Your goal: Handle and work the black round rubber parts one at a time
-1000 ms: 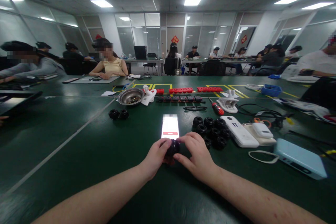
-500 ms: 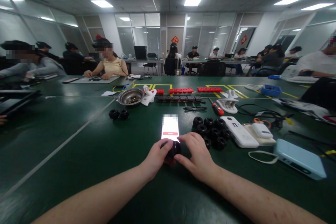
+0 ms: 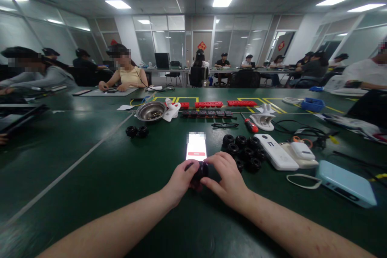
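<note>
My left hand and my right hand meet over a small black round part on the green table. Fingers of both hands are closed around it. Just beyond the part lies a lit phone, screen up. Right of my right hand sits a cluster of several black round parts. Two more black parts lie apart at the left.
A metal bowl, red blocks, a dark block row and a red-handled screwdriver lie farther back. White devices, cables and a light blue box sit right. People work at tables around.
Nothing has visibly changed; both hands stay on the black part.
</note>
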### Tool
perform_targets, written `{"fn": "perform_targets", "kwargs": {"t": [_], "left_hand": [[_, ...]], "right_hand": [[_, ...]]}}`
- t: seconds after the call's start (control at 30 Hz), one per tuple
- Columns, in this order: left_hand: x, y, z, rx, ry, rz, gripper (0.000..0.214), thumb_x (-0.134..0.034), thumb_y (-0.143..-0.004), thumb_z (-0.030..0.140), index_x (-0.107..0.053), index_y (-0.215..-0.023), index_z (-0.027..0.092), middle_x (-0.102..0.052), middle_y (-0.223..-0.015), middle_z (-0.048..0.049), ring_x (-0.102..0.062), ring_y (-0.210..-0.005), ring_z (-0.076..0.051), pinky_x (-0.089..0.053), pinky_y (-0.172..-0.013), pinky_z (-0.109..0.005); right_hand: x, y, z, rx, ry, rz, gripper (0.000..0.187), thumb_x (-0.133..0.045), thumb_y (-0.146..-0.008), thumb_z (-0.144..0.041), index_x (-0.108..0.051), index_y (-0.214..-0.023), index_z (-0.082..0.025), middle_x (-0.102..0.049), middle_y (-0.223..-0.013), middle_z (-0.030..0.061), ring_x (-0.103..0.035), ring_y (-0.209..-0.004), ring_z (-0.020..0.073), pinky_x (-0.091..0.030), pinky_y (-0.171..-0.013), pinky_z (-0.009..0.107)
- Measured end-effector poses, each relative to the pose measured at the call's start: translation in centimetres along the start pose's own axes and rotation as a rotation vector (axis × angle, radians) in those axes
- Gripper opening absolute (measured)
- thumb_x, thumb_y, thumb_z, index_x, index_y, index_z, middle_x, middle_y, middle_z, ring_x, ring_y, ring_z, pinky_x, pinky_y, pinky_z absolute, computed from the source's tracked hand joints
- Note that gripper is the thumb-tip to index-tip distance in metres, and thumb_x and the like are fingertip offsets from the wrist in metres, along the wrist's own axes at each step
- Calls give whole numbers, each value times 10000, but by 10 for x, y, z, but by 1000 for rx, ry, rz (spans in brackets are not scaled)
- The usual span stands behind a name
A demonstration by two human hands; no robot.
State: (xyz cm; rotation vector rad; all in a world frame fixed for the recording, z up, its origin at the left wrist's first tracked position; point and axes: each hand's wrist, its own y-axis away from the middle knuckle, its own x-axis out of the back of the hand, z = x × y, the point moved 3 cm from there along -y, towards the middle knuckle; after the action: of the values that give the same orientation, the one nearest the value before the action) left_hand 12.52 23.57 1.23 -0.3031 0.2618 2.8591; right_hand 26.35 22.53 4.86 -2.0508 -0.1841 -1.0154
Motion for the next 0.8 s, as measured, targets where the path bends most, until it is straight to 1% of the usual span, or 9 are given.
{"fn": "perform_targets", "kwargs": {"t": [0.07, 0.13, 0.23, 0.33, 0.43, 0.53, 0.6, 0.73, 0.8], "left_hand": [[0, -1, -1, 0, 4, -14, 415, -566, -698, 481, -509, -908, 128, -566, -709, -18, -553, -485, -105, -436, -456, -228], [1, -2, -2, 3, 16, -15, 459, -563, -683, 513, -495, -918, 124, -564, -677, -14, -545, -449, -102, -426, -439, -225], [1, -3, -2, 5, 28, -8, 497, -515, -697, 553, -490, -934, 117, -562, -649, -14, -532, -426, -95, -414, -425, -217], [0, -2, -1, -9, 31, 7, 446, -523, -713, 517, -503, -911, 118, -564, -681, -21, -535, -461, -94, -420, -435, -213], [0, 0, 0, -22, 11, 24, 419, -557, -698, 494, -515, -884, 121, -560, -715, -23, -543, -501, -103, -429, -439, -214], [1, 1, 0, -12, -29, 27, 449, -590, -661, 502, -514, -888, 122, -556, -713, -18, -546, -500, -108, -437, -444, -224], [1, 0, -1, 3, -39, 14, 464, -584, -664, 511, -505, -902, 120, -556, -716, -20, -547, -493, -106, -441, -450, -229], [0, -1, -1, -10, -10, -10, 474, -477, -730, 543, -497, -937, 116, -550, -725, -31, -534, -488, -100, -431, -432, -220], [-1, -1, -1, -22, -5, -9, 453, -482, -736, 526, -502, -925, 116, -549, -722, -31, -531, -498, -100, -426, -432, -213]], "right_hand": [[-1, -1, 1, 36, 1, -12, 271, -560, -779, -325, -529, -994, -161, -601, -902, 84, -494, -896, 251, -428, -790, 436], [-2, -1, 1, 97, -8, -24, 294, -535, -801, -265, -500, -1073, -160, -596, -990, 87, -481, -950, 238, -415, -836, 424], [-2, -1, -1, 165, -12, -52, 342, -482, -817, -178, -448, -1158, -184, -561, -1119, 69, -450, -1035, 219, -338, -935, 437], [1, 0, -3, 141, -24, -52, 441, -495, -791, -212, -385, -1217, -184, -526, -1169, 76, -428, -1081, 234, -279, -975, 471], [3, -1, -4, 58, -29, -13, 475, -555, -750, -332, -417, -1175, -172, -553, -1086, 96, -464, -1017, 263, -336, -915, 483], [2, -1, -1, 0, -9, -2, 320, -575, -749, -368, -522, -995, -170, -594, -897, 85, -504, -890, 258, -421, -792, 444], [-1, -1, 0, 17, -11, -17, 277, -569, -764, -326, -526, -983, -162, -596, -889, 85, -503, -891, 248, -429, -785, 422], [-4, 1, -3, 148, -19, -63, 348, -501, -795, -182, -451, -1139, -178, -559, -1092, 77, -458, -1024, 226, -323, -940, 440], [-2, 2, -4, 157, -21, -60, 417, -510, -782, -195, -407, -1185, -179, -529, -1148, 80, -434, -1067, 232, -276, -974, 458]]}}
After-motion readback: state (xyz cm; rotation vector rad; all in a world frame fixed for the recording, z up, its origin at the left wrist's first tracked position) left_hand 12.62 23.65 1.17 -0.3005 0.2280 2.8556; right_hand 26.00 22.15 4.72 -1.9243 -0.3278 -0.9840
